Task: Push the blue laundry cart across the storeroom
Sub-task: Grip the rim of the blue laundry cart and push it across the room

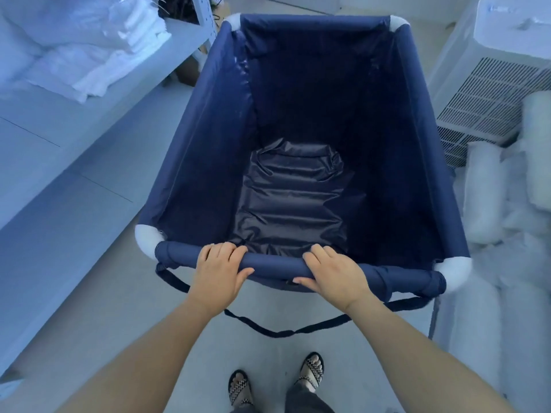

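— Where the near rail sits closest to the camera, what is listed first?

— Item one: a deep rectangular laundry cart of dark navy-blue fabric (298, 144), with white rounded caps at its four corners. It stands on the pale floor (119, 308) directly ahead of the person, filling the middle of the view. Nothing lies inside; the wrinkled shiny liner at the bottom is bare.

— And the hands?

— Left hand (219, 271) and right hand (334, 277), both wrapped over the padded blue near rail, fingers curled on top, thumbs underneath. They grip side by side, slightly apart, near the rail's middle.

— Anything hanging from it?

— Item two: dark blue webbing straps (283, 332), drooping in loops below the near rail, above the floor in front of two sandalled feet (311, 371).

— Left side?

— Item three: a long white shelf (89, 138), running beside the cart's left wall, close to it at the far end. On it, a stack of folded white towels (98, 73) and plastic-wrapped white linen behind that.

— Right side?

— Item four: a white floor-standing unit with a slatted grille (489, 96), just beside the far right corner. Item five: white plastic-wrapped rolled bundles (501, 204) piled up against the cart's right wall, touching or nearly touching the near right corner cap; which, I cannot tell.

— The way ahead?

— A narrow lane between shelf and bundles. Beyond the far rim, a strip of pale floor; a white upright post (205, 13) stands at the far left corner.
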`<state>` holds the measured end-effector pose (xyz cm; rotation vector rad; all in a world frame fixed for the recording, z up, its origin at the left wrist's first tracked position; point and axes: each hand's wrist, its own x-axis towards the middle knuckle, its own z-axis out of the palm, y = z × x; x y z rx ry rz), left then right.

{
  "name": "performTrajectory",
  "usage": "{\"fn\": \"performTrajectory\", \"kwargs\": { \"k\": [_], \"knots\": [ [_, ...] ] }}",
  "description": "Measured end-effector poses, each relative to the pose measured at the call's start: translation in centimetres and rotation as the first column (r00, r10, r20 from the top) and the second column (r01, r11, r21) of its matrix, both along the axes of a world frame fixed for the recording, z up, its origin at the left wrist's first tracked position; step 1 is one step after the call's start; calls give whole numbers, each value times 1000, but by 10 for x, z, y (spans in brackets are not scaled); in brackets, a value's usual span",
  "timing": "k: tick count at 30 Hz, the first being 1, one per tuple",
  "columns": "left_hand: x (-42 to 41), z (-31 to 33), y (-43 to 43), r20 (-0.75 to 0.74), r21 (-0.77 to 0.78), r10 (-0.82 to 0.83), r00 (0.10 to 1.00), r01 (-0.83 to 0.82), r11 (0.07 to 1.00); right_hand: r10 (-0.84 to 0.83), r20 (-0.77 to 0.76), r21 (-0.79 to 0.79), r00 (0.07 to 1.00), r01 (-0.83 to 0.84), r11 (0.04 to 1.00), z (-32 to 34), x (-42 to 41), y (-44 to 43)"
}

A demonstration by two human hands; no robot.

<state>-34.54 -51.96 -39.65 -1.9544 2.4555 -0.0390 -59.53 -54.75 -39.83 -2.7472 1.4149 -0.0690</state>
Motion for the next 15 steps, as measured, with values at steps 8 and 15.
{"fn": "performTrajectory", "kwargs": {
  "k": [8,15],
  "knots": [
    [10,11,-51,-24,76,-100,995,101,992,-142,77,101,987,134,986,-2,-4,-40],
    [15,4,-106,-1,39,-257,966,257,966,-318,66,-11,946,320,948,0,4,-77]
  ]
}}
